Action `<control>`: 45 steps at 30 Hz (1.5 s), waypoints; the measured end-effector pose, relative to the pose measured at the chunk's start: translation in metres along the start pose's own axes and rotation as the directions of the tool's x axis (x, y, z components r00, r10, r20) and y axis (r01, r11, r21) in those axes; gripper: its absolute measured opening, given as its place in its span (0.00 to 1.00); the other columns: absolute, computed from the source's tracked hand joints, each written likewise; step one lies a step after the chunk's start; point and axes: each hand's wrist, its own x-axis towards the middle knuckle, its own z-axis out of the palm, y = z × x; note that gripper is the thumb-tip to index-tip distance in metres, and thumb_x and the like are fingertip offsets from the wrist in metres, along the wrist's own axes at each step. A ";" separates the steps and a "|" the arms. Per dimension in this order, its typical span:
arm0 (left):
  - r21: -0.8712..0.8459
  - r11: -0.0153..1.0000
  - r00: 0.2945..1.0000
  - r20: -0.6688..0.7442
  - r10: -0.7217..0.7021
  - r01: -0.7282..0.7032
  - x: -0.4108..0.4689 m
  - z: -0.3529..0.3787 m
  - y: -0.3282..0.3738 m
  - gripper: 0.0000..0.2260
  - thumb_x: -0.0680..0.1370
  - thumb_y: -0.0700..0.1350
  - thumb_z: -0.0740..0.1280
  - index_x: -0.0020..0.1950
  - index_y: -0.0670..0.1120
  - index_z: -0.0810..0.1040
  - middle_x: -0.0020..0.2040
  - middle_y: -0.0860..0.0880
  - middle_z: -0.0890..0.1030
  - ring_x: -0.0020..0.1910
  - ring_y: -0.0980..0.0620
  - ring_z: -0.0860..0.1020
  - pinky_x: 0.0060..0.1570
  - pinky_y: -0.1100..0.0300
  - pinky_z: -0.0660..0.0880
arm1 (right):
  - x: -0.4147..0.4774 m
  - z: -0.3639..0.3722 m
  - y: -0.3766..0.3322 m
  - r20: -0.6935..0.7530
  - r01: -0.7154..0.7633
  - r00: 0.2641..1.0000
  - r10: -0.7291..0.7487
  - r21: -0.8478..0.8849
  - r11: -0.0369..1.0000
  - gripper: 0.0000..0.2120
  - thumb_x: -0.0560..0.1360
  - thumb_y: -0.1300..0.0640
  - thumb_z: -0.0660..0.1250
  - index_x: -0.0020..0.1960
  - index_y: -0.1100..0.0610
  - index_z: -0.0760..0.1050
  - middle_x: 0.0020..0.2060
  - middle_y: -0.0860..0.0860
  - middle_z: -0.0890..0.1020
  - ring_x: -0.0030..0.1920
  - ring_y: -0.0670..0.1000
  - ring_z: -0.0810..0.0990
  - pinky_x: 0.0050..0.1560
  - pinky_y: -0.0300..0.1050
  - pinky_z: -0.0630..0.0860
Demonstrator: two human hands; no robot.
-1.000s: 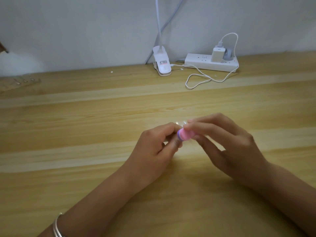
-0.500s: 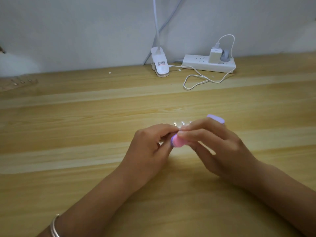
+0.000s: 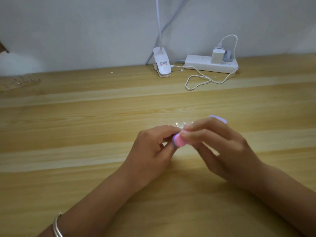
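Above wooden desk, left hand and right hand pinch pink piece.

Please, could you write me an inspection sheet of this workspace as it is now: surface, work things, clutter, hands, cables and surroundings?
Surface: wooden table, pale planks.
Job's things: pink cylinder with a lilac end, held above the table; lilac piece behind the right hand; shiny parts, small, lying on the table.
Clutter: flat item at far left, too blurred to tell.
Hands: left hand and right hand both pinch the cylinder; bracelet on the left wrist.
Cables: white cable loops from the charger in the power strip to the clip lamp.
Surroundings: wall, plain and pale.
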 end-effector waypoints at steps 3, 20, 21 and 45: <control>-0.042 0.999 1.000 0.006 -0.030 0.030 0.000 -0.001 -0.002 0.07 0.77 0.34 0.67 0.48 0.42 0.83 0.36 0.55 0.80 0.36 0.59 0.78 0.36 0.69 0.70 | 0.002 -0.005 0.005 -0.021 -0.055 0.998 0.055 0.040 0.998 0.09 0.76 0.69 0.70 0.55 0.63 0.83 0.49 0.58 0.83 0.50 0.54 0.84 0.50 0.54 0.81; -0.286 0.947 0.987 -0.027 -0.158 0.144 0.003 -0.007 -0.004 0.08 0.78 0.32 0.66 0.44 0.40 0.83 0.32 0.46 0.81 0.32 0.60 0.78 0.35 0.71 0.71 | 0.001 -0.020 0.026 -0.118 -0.237 0.966 0.232 -0.036 0.971 0.11 0.74 0.73 0.72 0.53 0.61 0.80 0.48 0.51 0.80 0.50 0.45 0.79 0.57 0.31 0.72; -0.287 0.944 0.981 -0.055 -0.185 0.162 0.005 -0.008 -0.006 0.08 0.77 0.32 0.67 0.44 0.42 0.84 0.33 0.49 0.82 0.33 0.59 0.78 0.35 0.70 0.72 | 0.000 -0.019 0.024 -0.121 -0.232 0.966 0.227 -0.036 0.972 0.10 0.75 0.72 0.72 0.53 0.61 0.80 0.48 0.50 0.80 0.51 0.43 0.79 0.58 0.30 0.71; 0.274 0.887 0.928 -0.113 -0.356 0.373 0.013 -0.004 -0.022 0.08 0.69 0.55 0.75 0.46 0.64 0.79 0.43 0.59 0.78 0.49 0.56 0.72 0.56 0.56 0.65 | -0.003 -0.012 0.018 0.030 -0.220 0.975 0.221 -0.034 0.975 0.11 0.75 0.69 0.72 0.56 0.60 0.81 0.47 0.51 0.80 0.48 0.50 0.81 0.50 0.54 0.81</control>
